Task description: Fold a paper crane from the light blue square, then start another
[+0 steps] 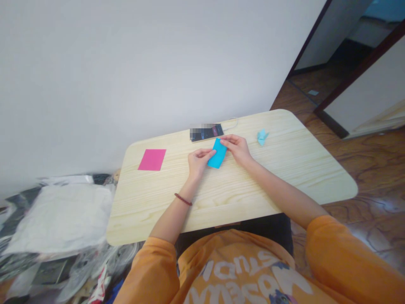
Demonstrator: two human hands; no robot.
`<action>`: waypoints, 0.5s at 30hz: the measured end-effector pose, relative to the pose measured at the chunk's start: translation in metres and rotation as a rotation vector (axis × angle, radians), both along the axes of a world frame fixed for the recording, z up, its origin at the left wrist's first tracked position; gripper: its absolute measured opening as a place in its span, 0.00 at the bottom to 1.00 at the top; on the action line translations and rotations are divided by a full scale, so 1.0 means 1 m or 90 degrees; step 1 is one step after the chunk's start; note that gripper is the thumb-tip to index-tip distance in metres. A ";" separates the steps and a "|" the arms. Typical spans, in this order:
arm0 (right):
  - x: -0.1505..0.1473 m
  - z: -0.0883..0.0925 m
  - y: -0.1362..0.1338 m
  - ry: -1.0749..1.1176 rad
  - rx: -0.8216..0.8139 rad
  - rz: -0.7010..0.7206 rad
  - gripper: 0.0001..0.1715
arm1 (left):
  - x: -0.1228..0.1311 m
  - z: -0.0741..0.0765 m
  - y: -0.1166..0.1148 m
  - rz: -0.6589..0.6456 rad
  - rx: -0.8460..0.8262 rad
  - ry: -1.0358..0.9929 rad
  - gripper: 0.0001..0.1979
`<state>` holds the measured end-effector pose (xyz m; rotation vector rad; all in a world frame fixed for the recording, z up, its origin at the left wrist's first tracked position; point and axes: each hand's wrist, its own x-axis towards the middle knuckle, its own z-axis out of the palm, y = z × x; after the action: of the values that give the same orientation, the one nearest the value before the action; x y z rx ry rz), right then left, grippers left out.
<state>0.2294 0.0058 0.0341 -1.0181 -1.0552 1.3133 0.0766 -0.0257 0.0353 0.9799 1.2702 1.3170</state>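
Observation:
Between my two hands is a bright blue piece of paper, a narrow rectangle that looks folded, held tilted just over the table. My left hand pinches its left edge between thumb and fingers, and a dark red bead bracelet circles that wrist. At the paper's upper right corner, my right hand grips it with thumb and fingertips. A flat pink paper square lies to the left. Off to the right sits a small folded light-blue paper figure.
A phone with a white cable rests at the table's back edge, just beyond my hands. The pale wooden table stands against a white wall. Plastic-wrapped bags are heaped at the left; a doorway opens at the right.

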 end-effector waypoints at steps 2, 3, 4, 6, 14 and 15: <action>0.000 0.000 0.000 0.002 0.005 -0.003 0.18 | 0.000 -0.001 0.000 0.000 0.000 0.003 0.17; 0.000 0.000 0.000 0.003 0.006 -0.005 0.18 | 0.000 -0.001 0.000 0.001 0.001 0.004 0.17; 0.000 0.001 0.000 0.004 0.007 -0.007 0.17 | 0.000 -0.001 0.000 0.000 0.001 0.004 0.17; 0.000 0.001 0.000 0.005 0.009 -0.014 0.17 | 0.000 -0.001 0.000 0.000 0.003 0.005 0.17; 0.000 0.002 0.000 -0.006 0.026 -0.026 0.16 | 0.000 -0.002 0.000 -0.010 0.012 0.014 0.16; 0.000 0.002 0.000 -0.008 0.028 -0.030 0.16 | 0.000 -0.002 0.000 -0.011 0.012 0.017 0.16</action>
<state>0.2294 0.0053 0.0361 -1.0137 -1.0595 1.2420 0.0762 -0.0253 0.0333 1.0224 1.2692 1.3076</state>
